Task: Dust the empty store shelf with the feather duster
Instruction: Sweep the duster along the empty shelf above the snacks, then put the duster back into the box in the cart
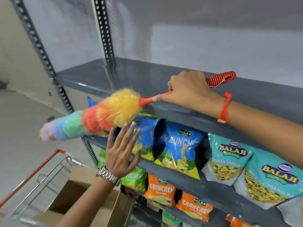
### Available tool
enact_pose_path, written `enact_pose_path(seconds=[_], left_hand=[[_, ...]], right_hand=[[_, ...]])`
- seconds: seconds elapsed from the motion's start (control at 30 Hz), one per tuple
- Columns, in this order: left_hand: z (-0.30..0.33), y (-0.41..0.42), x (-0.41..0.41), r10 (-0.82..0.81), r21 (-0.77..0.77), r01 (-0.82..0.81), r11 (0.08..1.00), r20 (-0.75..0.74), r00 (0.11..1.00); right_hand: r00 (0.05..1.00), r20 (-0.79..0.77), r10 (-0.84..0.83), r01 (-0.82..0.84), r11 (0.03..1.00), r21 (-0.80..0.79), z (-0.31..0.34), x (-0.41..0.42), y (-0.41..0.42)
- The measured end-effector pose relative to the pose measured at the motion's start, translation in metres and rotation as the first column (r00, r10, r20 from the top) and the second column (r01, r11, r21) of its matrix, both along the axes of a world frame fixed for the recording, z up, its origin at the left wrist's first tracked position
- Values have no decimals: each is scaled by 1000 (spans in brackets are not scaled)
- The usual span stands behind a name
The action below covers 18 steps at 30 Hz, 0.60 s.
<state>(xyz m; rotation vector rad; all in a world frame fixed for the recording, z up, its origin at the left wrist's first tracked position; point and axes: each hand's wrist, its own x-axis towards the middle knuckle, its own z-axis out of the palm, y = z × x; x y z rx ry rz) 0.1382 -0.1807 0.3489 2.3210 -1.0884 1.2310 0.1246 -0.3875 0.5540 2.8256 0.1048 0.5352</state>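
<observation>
Right hand [188,89] clamped on the feather duster [91,117] handle at the empty shelf [131,74] front edge; its plume runs left, off the shelf; left hand [121,154] splayed, empty

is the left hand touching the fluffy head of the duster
Cannot tell. In the head view the open left hand has its fingertips right at the lower edge of the feather duster head, but motion blur and overlap hide any contact or gap.
</observation>
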Motion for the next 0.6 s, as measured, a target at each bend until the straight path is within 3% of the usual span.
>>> enact_pose_path(seconds=[0.3, 0.47, 0.6], left_hand=[[-78, 105, -16, 264, 104, -245, 964, -268, 927], [-124, 159, -30, 419, 174, -382, 908, -442, 793], [-170, 195, -45, 512, 244, -467, 850, -590, 624]], right_hand=[[961, -202, 189, -221, 964, -150, -83, 37, 128], [921, -353, 163, -229, 961, -154, -158, 62, 196], [852, -510, 122, -225, 963, -147, -232, 70, 238]])
